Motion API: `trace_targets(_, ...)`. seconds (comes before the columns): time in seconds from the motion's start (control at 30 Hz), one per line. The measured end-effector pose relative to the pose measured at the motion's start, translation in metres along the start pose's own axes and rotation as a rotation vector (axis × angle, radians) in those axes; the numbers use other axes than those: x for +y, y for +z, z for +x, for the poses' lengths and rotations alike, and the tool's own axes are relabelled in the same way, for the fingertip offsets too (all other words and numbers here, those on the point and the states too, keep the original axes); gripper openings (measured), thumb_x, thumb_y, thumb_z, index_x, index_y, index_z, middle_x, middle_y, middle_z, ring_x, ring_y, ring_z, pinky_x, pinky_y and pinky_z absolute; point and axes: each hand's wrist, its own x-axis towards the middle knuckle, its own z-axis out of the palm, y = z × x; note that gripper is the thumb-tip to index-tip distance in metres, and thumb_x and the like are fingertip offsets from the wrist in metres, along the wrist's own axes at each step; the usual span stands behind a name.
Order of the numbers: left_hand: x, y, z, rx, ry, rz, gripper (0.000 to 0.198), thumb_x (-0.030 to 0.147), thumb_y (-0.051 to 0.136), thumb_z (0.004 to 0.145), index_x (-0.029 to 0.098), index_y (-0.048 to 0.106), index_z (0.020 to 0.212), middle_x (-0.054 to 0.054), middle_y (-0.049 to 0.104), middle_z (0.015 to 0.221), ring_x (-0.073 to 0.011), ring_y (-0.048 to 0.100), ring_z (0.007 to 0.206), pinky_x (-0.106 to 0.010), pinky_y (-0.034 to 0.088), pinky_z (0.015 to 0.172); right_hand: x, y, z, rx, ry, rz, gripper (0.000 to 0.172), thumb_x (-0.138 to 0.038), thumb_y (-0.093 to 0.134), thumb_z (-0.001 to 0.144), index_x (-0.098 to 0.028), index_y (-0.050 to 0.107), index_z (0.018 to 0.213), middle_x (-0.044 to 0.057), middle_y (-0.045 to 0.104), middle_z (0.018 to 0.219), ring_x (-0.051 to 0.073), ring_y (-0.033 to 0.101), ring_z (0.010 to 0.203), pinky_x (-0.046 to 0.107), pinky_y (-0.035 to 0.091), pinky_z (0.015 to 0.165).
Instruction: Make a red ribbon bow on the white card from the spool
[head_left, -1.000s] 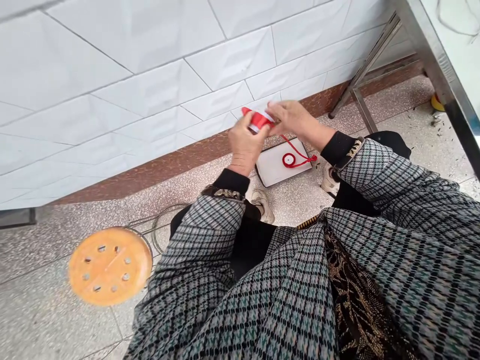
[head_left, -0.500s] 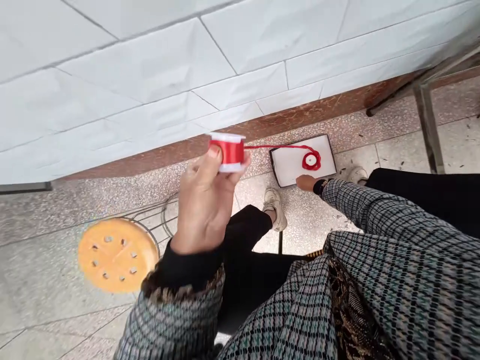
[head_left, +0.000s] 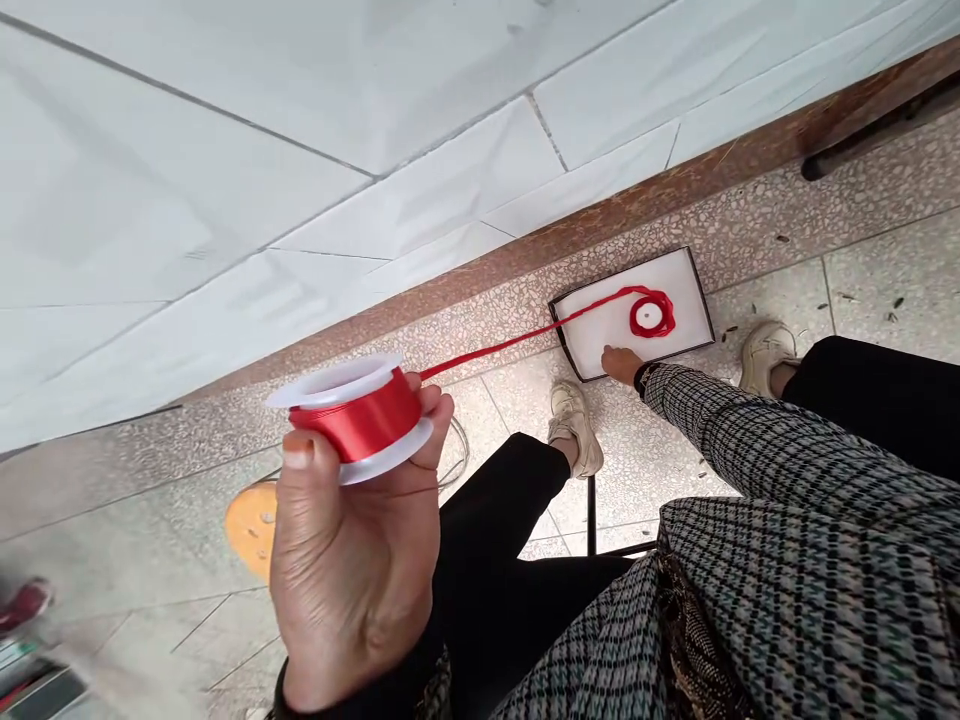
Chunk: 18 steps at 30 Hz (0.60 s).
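My left hand (head_left: 352,560) is raised close to the camera and grips a white spool of red ribbon (head_left: 356,415) between thumb and fingers. A taut strand of red ribbon (head_left: 510,342) runs from the spool down to a small coil (head_left: 651,314) lying on a white board with a dark rim (head_left: 686,335) on the floor by the wall. My right hand (head_left: 621,364) reaches down to the near edge of that board; only its knuckles show past the checked sleeve, and its fingers are hidden.
A white tiled wall (head_left: 300,180) with a brown skirting (head_left: 675,185) runs behind the board. My two shoes (head_left: 576,428) rest on the speckled floor beside it. An orange round stool seat (head_left: 251,520) shows behind my left hand. A metal table leg is at top right.
My left hand has pulled the spool up and toward the camera, drawing out more ribbon. My right hand has stayed down at the board. The view has swung to the right.
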Motion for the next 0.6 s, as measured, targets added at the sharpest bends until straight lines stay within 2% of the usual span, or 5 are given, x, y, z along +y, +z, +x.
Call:
trace_targets(0.07,0.001,-0.001,0.002,-0.016,-0.055,0.002,0.017,0.060,0.076,0.084,0.050,0.080,0.097,0.014,0.079,0.126,-0.0314,0.057,0.148,-0.043,0.062,0.115,0.003,0.001,0.001,-0.007,-0.039,-0.009,0.043,0.002,0.038,0.102,0.011,0.069,0.129,0.039,0.062,0.128,0.038,0.067,0.124,0.043,0.055,0.098)
trace_targets(0.13,0.002,-0.001,0.003,-0.041,-0.091,0.010,0.022,0.064,0.080,0.078,0.052,0.077,0.096,0.016,0.076,0.132,-0.0310,0.050,0.154,-0.041,0.063,0.116,0.007,0.002,0.003,-0.010,-0.058,-0.019,0.041,0.002,0.038,0.102,0.011,0.070,0.127,0.039,0.063,0.128,0.038,0.067,0.124,0.044,0.055,0.099)
trace_targets(0.4,0.004,-0.002,-0.002,-0.141,-0.033,0.056,0.024,0.065,0.067,0.092,0.047,0.075,0.106,0.020,0.070,0.142,-0.0275,0.044,0.157,-0.034,0.060,0.119,0.027,0.010,0.005,0.019,-0.013,-0.102,0.050,0.005,0.029,0.102,0.014,0.056,0.143,0.046,0.051,0.142,0.039,0.070,0.116,0.045,0.056,0.090)
trace_targets(0.6,0.006,-0.003,-0.002,-0.135,-0.050,0.038,0.026,0.065,0.069,0.092,0.045,0.076,0.107,0.018,0.072,0.140,-0.0280,0.044,0.157,-0.036,0.059,0.121,0.029,0.006,0.004,-0.039,-0.152,-0.166,0.043,0.002,0.034,0.103,0.010,0.069,0.125,0.038,0.064,0.125,0.039,0.069,0.118,0.045,0.053,0.090)
